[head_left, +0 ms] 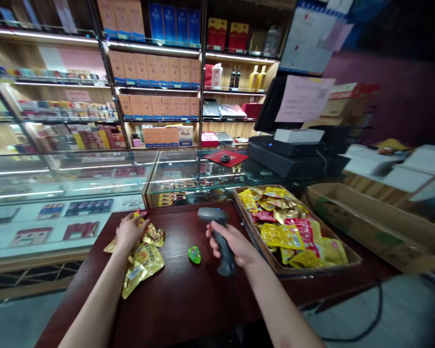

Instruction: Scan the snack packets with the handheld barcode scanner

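My right hand (232,241) is wrapped round the handle of a grey handheld scanner (223,246), whose head points left above the dark red table (181,309). On the table's left part, my left hand (128,234) rests on a small pile of gold and yellow snack packets (145,266); its fingertips are by a red and yellow packet, and whether they grip one is hidden. A small green packet (194,254) lies between the hands. Right of the scanner stands an open carton (244,220) filled with yellow, red and gold packets.
Glass display counters (68,174) run behind and left of the table. Farther right are a long cardboard box (373,227) and a black register (293,157). A mouse (225,158) sits on a red mat (239,157). A black cable (379,309) hangs at lower right.
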A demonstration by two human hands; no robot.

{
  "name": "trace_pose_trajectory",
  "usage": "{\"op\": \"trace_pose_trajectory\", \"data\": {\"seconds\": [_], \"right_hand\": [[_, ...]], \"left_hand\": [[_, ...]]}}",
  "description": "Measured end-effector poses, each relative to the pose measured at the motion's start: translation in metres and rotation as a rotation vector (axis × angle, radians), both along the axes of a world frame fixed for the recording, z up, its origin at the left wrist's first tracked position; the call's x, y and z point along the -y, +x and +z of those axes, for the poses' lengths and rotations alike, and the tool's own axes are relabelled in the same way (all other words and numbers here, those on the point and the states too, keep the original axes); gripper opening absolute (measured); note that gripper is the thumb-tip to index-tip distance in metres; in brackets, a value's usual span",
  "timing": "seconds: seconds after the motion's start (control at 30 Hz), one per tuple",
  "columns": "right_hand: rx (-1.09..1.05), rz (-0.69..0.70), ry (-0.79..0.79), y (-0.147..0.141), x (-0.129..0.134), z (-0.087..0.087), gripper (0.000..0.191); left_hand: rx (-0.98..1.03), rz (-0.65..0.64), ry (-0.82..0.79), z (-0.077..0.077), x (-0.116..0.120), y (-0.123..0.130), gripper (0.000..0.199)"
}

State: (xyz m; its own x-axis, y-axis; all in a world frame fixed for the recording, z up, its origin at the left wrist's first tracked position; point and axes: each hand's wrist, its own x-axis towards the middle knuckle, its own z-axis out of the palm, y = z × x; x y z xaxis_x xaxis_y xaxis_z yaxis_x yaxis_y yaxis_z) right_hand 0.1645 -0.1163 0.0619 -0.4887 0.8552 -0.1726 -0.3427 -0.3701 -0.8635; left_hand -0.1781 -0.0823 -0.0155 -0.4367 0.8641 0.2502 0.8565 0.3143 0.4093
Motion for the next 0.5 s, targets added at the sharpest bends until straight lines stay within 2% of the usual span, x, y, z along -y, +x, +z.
{"op": "trace_pose_trajectory", "data": {"seconds": [0.07,0.17,0.23,0.3,0.5], "right_hand": [[-0.004,-0.015,0.002,0.001,-0.001,-0.004,0.034],[-0.016,-0.066,-0.024,0.006,-0.003,-0.009,0.035],[-0.017,-0.087,-0.041,0.011,-0.003,-0.011,0.035],[-0.018,-0.095,-0.052,0.016,-0.003,-0.012,0.036],[-0.015,-0.116,-0.069,0.04,-0.003,-0.015,0.034]], "left_hand": [[-0.032,-0.092,-0.041,-0.009,-0.008,0.005,0.052],[-0.099,-0.143,-0.069,-0.015,-0.019,0.028,0.052],[-0.102,-0.155,-0.076,-0.015,-0.022,0.052,0.05],[-0.076,-0.222,-0.069,-0.013,-0.024,0.08,0.044],[-0.012,-0.228,-0.053,-0.011,-0.04,0.165,0.042]]}}
